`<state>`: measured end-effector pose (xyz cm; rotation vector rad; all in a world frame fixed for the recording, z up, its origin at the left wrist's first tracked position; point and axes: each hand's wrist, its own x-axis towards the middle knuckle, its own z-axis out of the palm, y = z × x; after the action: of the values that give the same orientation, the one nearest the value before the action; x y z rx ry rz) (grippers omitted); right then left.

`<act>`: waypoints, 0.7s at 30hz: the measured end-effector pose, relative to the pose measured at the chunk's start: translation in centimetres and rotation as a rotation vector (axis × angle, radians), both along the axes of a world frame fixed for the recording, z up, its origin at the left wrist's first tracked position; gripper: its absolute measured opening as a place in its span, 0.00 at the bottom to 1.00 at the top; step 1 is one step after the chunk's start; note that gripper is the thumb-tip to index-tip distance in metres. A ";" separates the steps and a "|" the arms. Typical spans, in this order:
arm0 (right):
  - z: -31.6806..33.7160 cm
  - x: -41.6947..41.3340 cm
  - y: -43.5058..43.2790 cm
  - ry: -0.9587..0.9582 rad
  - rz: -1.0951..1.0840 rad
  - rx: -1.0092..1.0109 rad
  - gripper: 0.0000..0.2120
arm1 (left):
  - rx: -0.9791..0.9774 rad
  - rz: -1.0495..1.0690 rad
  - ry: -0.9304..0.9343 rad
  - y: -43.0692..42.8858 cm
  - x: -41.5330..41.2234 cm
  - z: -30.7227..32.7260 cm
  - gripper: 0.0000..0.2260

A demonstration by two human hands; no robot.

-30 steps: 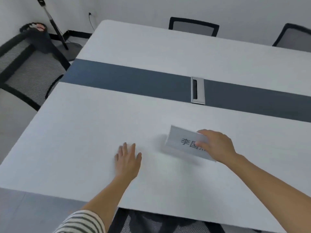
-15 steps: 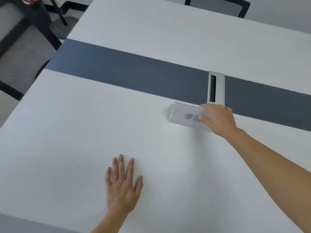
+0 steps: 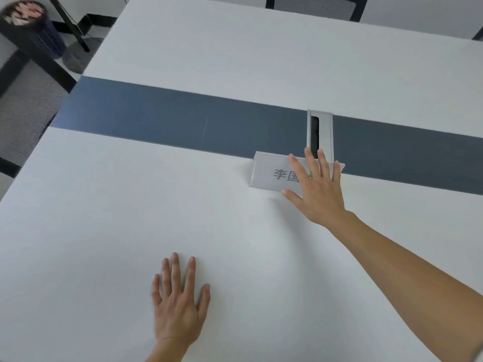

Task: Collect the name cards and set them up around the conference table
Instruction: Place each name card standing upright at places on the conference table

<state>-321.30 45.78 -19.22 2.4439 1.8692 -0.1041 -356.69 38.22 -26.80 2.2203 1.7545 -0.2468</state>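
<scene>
Name card (image 3: 274,173) stands at one o'clock on the conference table (image 3: 130,205), against the dark strip (image 3: 183,121); right hand (image 3: 317,189), fingers straight and spread, gripping nothing, overlaps its right half; cable port (image 3: 325,131) just behind; left hand (image 3: 177,304) flat at six; mesh chair (image 3: 28,100) at nine.

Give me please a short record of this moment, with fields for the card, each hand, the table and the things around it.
name card: stands on the white part of the table, at the edge of the dark stripe, printed side toward the camera
right hand: fingers straight and spread, covers the card's right part
left hand: flat on the table, apart from the card
table: white, with the stripe across it
cable port: in the stripe, just behind the card
far chair: at the opposite side
side chair: at the left end
</scene>
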 end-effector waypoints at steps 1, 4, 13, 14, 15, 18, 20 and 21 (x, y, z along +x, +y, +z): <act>0.0 0.0 0.0 -0.001 0.003 -0.001 0.37 | 0.001 -0.001 0.001 0.0 0.0 0.0 0.32; -0.1 -0.3 -0.2 -0.014 0.002 0.009 0.37 | 0.005 -0.004 -0.003 -0.1 -0.1 -0.1 0.32; 0.4 -0.6 -1.0 0.012 0.012 0.040 0.39 | 0.042 -0.013 -0.003 -0.2 -0.1 -0.5 0.32; 1.0 -0.8 -1.5 0.030 0.011 0.079 0.38 | 0.047 -0.014 -0.006 -0.2 -0.1 -0.5 0.31; 1.6 -1.2 -2.2 0.065 0.003 0.129 0.37 | 0.059 -0.016 -0.008 -0.2 -0.1 -0.5 0.31; 3.4 -2.8 -5.7 0.313 -0.118 0.175 0.25 | 0.073 -0.019 -0.014 -0.2 -0.1 -0.6 0.30; 4.3 -4.3 -9.3 0.498 -0.231 0.092 0.18 | 0.057 -0.024 -0.025 -0.4 -0.2 -0.4 0.31; 4.7 -5.3 -11.5 0.567 -0.275 0.064 0.15 | 0.042 -0.026 -0.038 -0.5 -0.3 0.0 0.31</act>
<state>-326.60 34.32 -14.49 2.9230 1.6917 -0.8427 -356.95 37.68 -26.84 2.2633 1.7276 -0.1730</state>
